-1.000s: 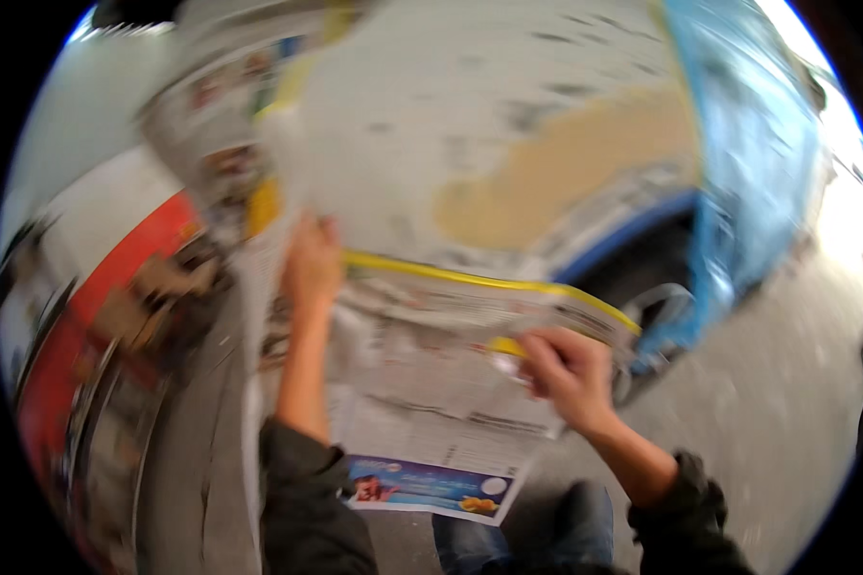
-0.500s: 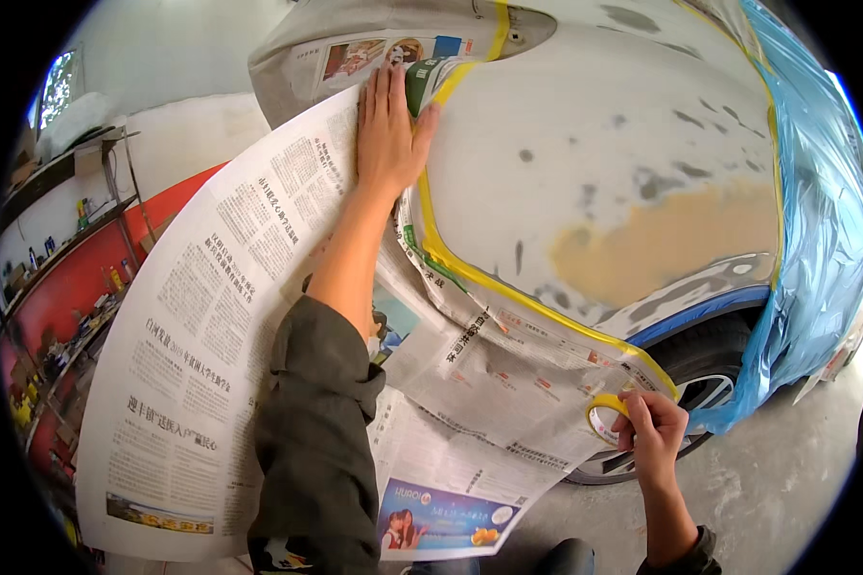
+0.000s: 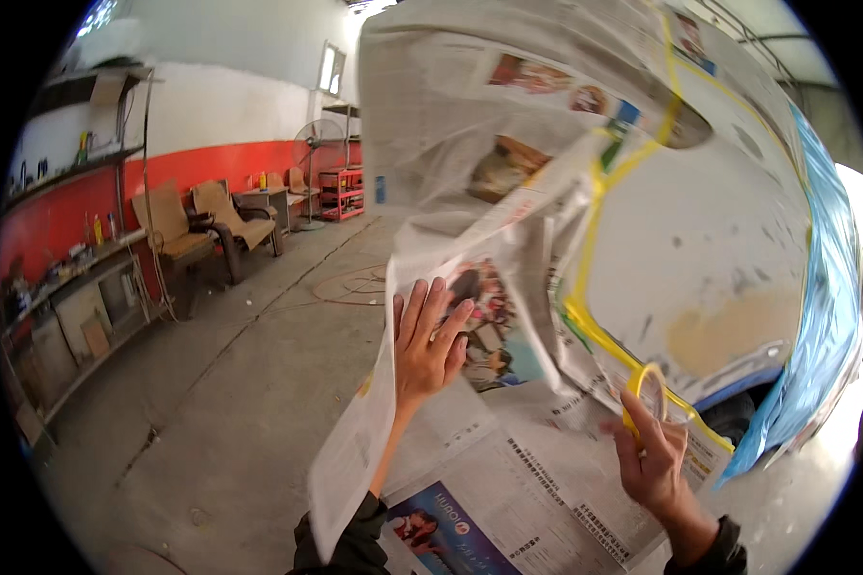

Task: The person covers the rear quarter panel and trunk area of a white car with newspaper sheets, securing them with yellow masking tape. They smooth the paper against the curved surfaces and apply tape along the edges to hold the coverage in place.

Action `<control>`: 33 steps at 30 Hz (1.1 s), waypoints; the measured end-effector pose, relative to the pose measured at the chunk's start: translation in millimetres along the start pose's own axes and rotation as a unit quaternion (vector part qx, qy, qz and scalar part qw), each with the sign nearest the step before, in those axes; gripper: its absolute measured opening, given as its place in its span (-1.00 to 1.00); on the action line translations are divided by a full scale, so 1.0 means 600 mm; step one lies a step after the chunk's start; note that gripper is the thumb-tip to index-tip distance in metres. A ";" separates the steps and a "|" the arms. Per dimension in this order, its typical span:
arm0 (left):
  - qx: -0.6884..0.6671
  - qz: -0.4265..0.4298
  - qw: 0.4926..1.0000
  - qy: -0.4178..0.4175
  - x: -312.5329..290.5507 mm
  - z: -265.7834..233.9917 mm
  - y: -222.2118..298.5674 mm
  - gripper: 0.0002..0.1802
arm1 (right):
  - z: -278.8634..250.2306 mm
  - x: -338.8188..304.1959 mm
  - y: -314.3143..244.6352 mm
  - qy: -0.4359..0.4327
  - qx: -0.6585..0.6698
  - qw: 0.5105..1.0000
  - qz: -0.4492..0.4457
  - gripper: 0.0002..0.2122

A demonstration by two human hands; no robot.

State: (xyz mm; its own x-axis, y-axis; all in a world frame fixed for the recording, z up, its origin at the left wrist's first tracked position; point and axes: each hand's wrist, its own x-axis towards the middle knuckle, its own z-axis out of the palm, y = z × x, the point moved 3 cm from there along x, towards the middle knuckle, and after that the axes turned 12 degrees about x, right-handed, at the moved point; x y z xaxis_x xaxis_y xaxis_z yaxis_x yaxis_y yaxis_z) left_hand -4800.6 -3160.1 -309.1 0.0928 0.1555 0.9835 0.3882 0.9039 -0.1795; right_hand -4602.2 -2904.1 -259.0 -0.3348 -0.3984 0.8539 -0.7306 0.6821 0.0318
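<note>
My left hand (image 3: pixel 426 347) lies open with fingers stretched out against a loose newspaper sheet (image 3: pixel 353 455), whose edge curls up around the wrist and forearm. In my right hand (image 3: pixel 658 455) is a roll of yellow masking tape (image 3: pixel 652 372), held upright by its ring. Just beyond the roll, a strip of yellow tape (image 3: pixel 596 331) runs along the edge of a sanded grey car panel (image 3: pixel 686 259) with a tan filler patch (image 3: pixel 734 326). Other newspaper (image 3: pixel 556 455) hangs below that strip, partly crumpled near the panel.
More newspaper (image 3: pixel 422 105) covers the car's upper part. Blue plastic film (image 3: pixel 815 249) drapes its right side, beside a dark tyre (image 3: pixel 729 417). Cluttered shelves (image 3: pixel 77 278), chairs (image 3: pixel 230 225), a standing fan (image 3: pixel 316 139) and a red cart (image 3: pixel 341 192) line the left wall.
The view has swung left. My left hand has left the panel's edge and moved lower, and the wide newspaper sheet has folded inward. My right hand still holds the tape roll.
</note>
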 end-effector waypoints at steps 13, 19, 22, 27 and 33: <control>-0.050 -0.359 0.929 -0.075 -0.150 0.231 -0.234 -0.48 | 0.239 0.385 0.093 -0.081 -0.387 0.891 -0.221 -0.44; -0.252 -0.548 0.792 -0.090 -0.355 0.265 -0.174 -0.46 | 0.262 0.371 0.104 -0.101 -0.397 0.890 -0.201 -0.50; -0.267 -0.613 0.741 -0.070 -0.415 0.232 -0.112 -0.41 | 0.261 0.364 0.108 -0.086 -0.418 0.876 -0.223 -0.50; -0.248 -0.652 0.715 -0.056 -0.454 0.200 -0.071 -0.33 | 0.246 0.356 0.118 -0.090 -0.424 0.884 -0.177 -0.44; -0.336 -0.685 0.638 -0.099 -0.484 0.213 -0.076 -0.42 | 0.242 0.364 0.127 -0.082 -0.430 0.878 -0.193 -0.40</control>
State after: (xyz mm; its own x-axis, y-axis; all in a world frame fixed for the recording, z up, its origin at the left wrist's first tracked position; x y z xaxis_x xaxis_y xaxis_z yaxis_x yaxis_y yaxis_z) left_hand -4962.3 -3195.6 -583.3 -0.8486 -0.4900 0.1994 0.2923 -0.1201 0.9488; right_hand -4817.2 -3028.2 -145.2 -0.2940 -0.7369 0.6087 -0.1131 0.6592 0.7434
